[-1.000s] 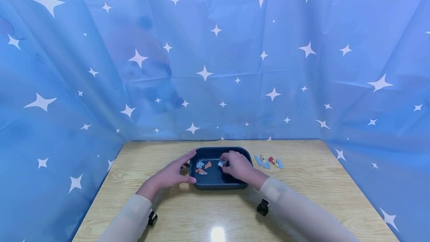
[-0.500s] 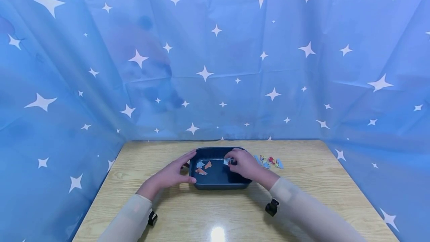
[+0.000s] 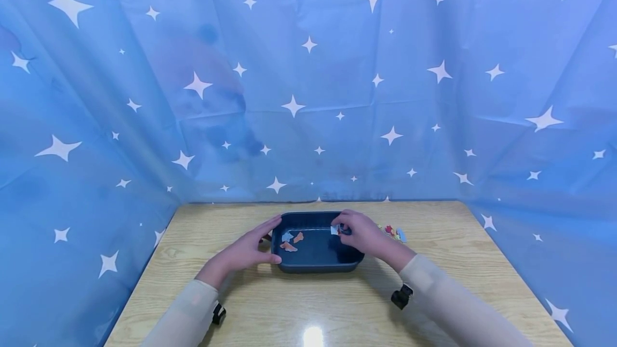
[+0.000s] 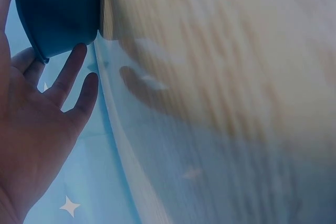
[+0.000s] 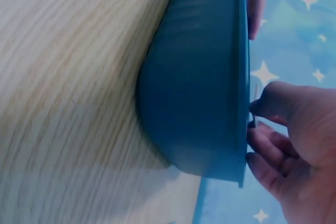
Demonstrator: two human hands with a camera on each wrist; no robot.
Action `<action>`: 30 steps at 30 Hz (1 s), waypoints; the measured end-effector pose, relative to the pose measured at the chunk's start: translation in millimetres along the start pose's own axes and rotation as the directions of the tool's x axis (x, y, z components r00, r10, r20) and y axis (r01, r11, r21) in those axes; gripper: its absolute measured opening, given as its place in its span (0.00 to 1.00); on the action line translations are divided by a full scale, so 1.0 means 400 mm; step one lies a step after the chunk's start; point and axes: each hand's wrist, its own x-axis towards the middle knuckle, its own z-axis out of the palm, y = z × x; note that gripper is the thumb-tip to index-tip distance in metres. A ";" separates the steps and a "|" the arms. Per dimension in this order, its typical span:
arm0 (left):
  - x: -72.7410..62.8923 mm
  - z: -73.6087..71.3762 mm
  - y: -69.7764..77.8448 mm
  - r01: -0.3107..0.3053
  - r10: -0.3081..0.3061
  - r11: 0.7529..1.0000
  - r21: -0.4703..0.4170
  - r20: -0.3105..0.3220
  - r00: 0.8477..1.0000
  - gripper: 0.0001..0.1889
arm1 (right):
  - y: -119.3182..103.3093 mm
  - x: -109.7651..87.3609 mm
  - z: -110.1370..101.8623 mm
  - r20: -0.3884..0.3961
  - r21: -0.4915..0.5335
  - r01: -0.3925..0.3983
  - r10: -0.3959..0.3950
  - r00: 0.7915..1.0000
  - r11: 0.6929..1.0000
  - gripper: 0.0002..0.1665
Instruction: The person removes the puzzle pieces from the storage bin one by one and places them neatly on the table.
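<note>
The right grip pinched a small piece over the right part of the dark tray, while the left hand, spread wide, touched the opposite end of its sideways long axis.

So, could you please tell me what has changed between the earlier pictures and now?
The right hand, pinching a small piece, has moved rightward over the tray without letting go. The left hand stays at the tray's left end, and the other pieces inside lie as before.
</note>
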 end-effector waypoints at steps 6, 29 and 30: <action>-0.001 0.002 -0.001 -0.004 0.004 1.000 0.001 -0.005 1.000 0.54 | 0.019 -0.014 -0.017 -0.017 -0.027 0.037 -0.038 0.999 0.999 0.19; 0.001 0.002 -0.006 -0.007 0.007 1.000 -0.001 -0.005 1.000 0.55 | 0.126 -0.096 -0.090 -0.143 0.003 -0.009 0.009 0.990 1.000 0.19; 0.001 0.001 -0.005 -0.011 0.011 1.000 0.000 -0.007 1.000 0.55 | 0.131 -0.098 -0.092 -0.145 -0.001 -0.015 0.015 0.989 1.000 0.20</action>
